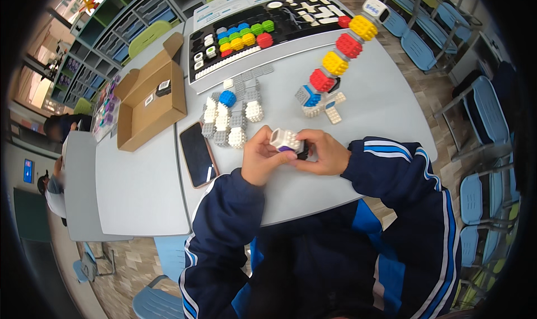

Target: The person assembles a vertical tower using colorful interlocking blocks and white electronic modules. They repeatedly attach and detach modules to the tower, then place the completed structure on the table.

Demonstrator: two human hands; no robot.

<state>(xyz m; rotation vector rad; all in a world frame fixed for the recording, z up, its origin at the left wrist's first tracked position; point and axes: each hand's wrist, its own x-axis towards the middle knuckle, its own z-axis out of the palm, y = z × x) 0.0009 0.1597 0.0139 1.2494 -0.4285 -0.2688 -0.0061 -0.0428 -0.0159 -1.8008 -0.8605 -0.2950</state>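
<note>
A small white studded block with a purple patch and a dark part on its right is pinched between my hands, just above the table's near edge. My left hand grips its left side with the thumb along the front. From the right, my right hand closes on the same piece; the dark part is partly hidden by those fingers. Beyond my left hand lies a cluster of white and grey studded blocks with one blue block. A tower of red and yellow studded blocks rises beyond my right hand.
A dark phone lies left of the cluster. Farther left stands an open cardboard box. At the back, a large kit tray holds coloured blocks and white parts. Blue chairs stand on the floor at right.
</note>
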